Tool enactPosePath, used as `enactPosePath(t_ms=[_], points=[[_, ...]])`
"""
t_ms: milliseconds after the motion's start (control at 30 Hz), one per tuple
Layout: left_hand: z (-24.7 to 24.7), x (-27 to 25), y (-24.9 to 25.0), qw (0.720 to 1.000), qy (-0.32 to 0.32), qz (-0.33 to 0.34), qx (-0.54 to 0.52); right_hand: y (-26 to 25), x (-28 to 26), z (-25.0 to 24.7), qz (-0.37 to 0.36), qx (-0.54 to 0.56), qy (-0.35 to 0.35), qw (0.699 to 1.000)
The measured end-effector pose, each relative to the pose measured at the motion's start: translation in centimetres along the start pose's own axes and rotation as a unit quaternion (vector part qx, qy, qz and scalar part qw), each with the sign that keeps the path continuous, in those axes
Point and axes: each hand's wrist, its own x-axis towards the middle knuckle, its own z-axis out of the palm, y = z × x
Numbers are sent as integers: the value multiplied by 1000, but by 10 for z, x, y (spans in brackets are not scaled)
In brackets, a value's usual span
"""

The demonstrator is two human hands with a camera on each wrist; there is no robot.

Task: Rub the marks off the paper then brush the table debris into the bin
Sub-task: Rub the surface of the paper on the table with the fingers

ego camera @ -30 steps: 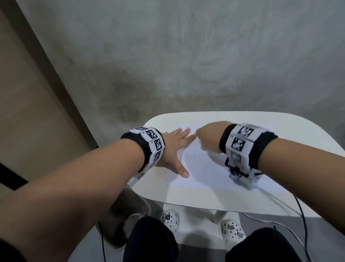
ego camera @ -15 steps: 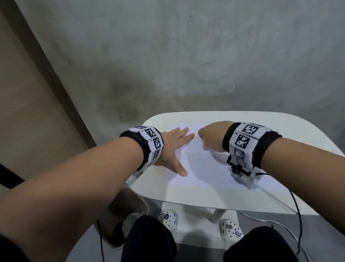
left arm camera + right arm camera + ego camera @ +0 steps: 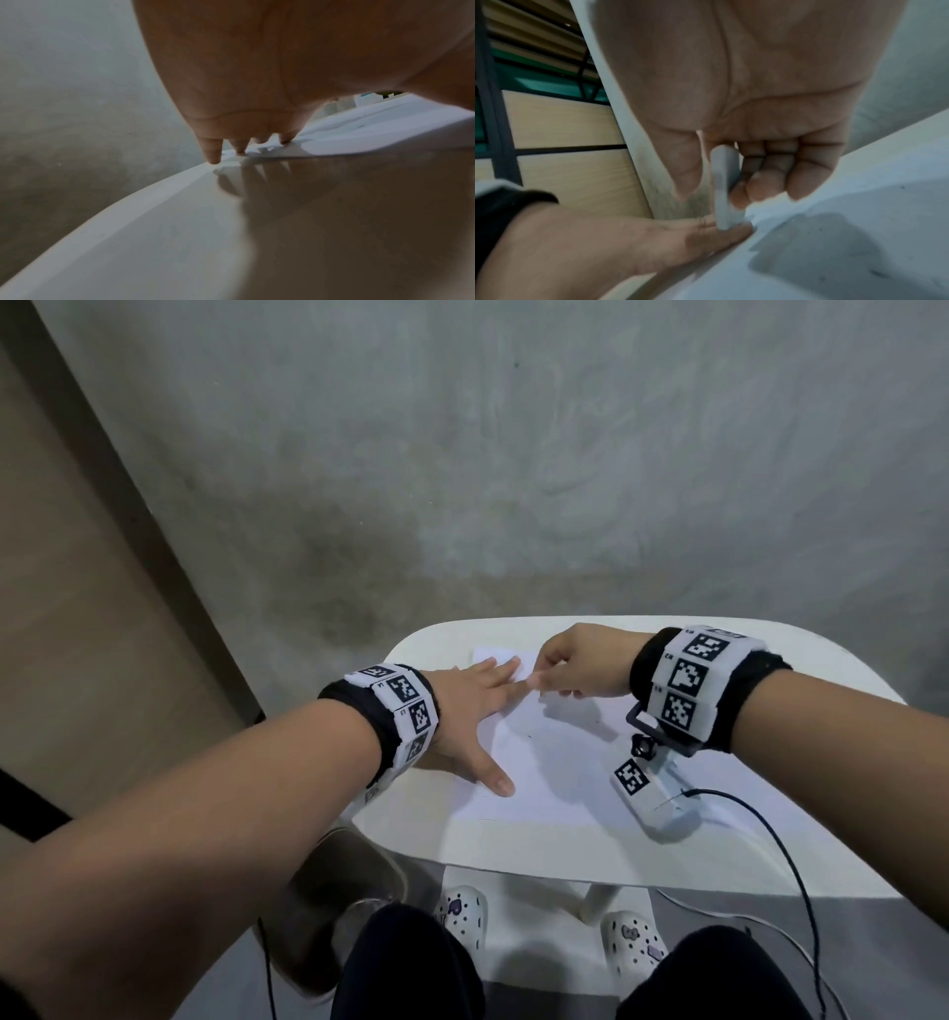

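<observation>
A white sheet of paper (image 3: 554, 762) lies on the small white table (image 3: 539, 845). My left hand (image 3: 477, 711) lies flat with spread fingers on the paper's left edge, thumb near the front. The left wrist view shows those fingertips (image 3: 213, 154) touching the table and paper (image 3: 359, 138). My right hand (image 3: 570, 667) hovers at the paper's far left part and pinches a white eraser (image 3: 725, 188) between thumb and fingers. The eraser's lower end touches the paper (image 3: 834, 233) right beside my left fingers (image 3: 706, 233). Small dark specks lie on the sheet.
A dark bin (image 3: 334, 906) stands on the floor below the table's front left corner. A black cable (image 3: 780, 855) runs from my right wrist over the table's front edge. My knees and white clogs (image 3: 462, 916) are under the table. A grey wall stands behind.
My right hand with the eraser has shifted slightly away from me and rotated at the paper's far left part. My left hand has stayed flat on the paper.
</observation>
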Motion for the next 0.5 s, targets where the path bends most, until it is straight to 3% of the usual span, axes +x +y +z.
enactPosePath(t_ms=[267,500], points=[[2,2,-3,997,57,31,-47,-14,5,12,-20,-155,21,987],[4,-4,-7,999,41,-19,18,-25,2,17,-8,-234,-33,972]])
